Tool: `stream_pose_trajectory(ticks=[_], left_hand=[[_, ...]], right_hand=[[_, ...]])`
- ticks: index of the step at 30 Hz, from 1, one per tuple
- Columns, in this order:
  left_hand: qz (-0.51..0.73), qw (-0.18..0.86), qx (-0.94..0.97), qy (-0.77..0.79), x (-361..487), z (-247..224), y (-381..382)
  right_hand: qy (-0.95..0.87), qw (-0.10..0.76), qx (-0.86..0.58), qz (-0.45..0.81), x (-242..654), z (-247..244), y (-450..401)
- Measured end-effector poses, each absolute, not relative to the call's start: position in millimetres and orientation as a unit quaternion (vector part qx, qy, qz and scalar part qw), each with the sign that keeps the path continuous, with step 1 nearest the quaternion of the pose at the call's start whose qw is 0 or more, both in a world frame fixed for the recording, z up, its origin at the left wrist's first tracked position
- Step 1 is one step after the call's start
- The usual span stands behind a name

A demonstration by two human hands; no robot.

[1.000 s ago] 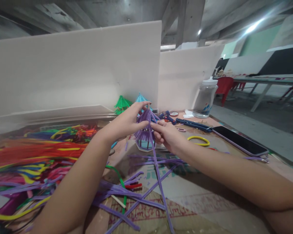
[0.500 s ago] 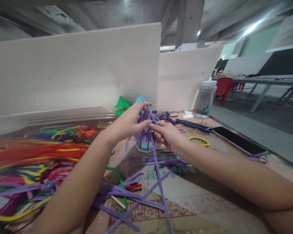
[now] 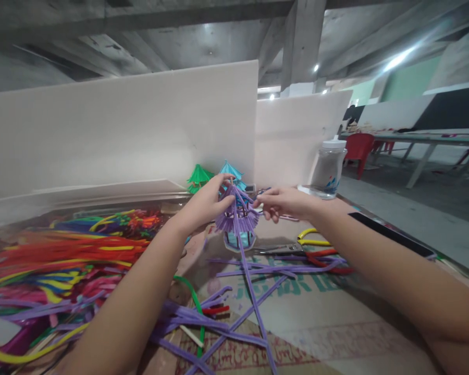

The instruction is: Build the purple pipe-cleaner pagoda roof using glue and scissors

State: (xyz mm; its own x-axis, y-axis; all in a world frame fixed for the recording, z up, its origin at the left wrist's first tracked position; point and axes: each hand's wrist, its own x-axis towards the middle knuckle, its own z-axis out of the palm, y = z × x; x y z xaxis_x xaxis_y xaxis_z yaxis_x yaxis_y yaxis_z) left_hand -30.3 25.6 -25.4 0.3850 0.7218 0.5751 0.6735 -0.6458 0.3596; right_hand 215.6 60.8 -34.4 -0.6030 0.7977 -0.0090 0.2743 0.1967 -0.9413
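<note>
A small pagoda-like model [image 3: 237, 225] with purple pipe-cleaner roofs stands upright on the table in front of me. My left hand [image 3: 213, 200] closes around the top of its upper roof, thumb pressed at the front near the peak. From under that thumb a long purple pipe cleaner [image 3: 248, 281] runs down toward me across the table. Beside the model's right edge is my right hand [image 3: 279, 203], index finger stretched toward the roof and the other fingers loosely bent. I see nothing held in it. Behind the model are a green-roofed model [image 3: 200, 174] and a blue-roofed model [image 3: 230, 169].
Piles of coloured pipe cleaners [image 3: 70, 245] cover the left. Loose purple strips [image 3: 214, 325] lie nearer me. Pliers [image 3: 279, 250] and red-handled scissors [image 3: 322, 255] lie under my right forearm. A phone [image 3: 391, 234] and water bottle [image 3: 328, 169] stand right; a white board [image 3: 121, 135] rises behind.
My right hand has drawn away to the right from the purple roof, its index finger straightening. My left hand stays at the peak. The view has tilted up slightly, uncovering the pliers and scissors.
</note>
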Motion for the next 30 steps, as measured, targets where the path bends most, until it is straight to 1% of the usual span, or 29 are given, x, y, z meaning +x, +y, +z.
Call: stream_pose_trajectory(ticks=[2,4,5,8,11,14,19,25,30], left_hand=[[0.364,0.042,0.830,0.421,-29,-26,26],[0.363,0.048,0.827,0.427,-28,-26,24],[0.361,0.050,0.825,0.431,-27,-26,24],[0.355,0.046,0.827,0.434,-27,-25,22],[0.353,0.048,0.830,0.429,-28,-24,23],[0.356,0.054,0.830,0.425,-28,-25,25],[0.354,0.055,0.830,0.428,-28,-25,23],[0.358,0.064,0.826,0.431,-28,-22,20],[0.359,0.046,0.823,0.437,-27,-20,18]], right_hand=[[-0.783,0.259,-0.407,0.392,228,-33,75],[-0.808,0.253,-0.480,0.230,235,-42,89],[-0.805,0.251,-0.505,0.186,236,-51,96],[-0.808,0.240,-0.527,0.106,233,-87,107],[-0.832,0.200,-0.517,0.036,228,-118,108],[-0.847,0.157,-0.508,-0.005,225,-131,106],[-0.856,0.119,-0.502,-0.035,225,-130,109],[-0.857,0.108,-0.502,-0.049,222,-132,109],[-0.856,0.113,-0.502,-0.047,222,-132,107]])
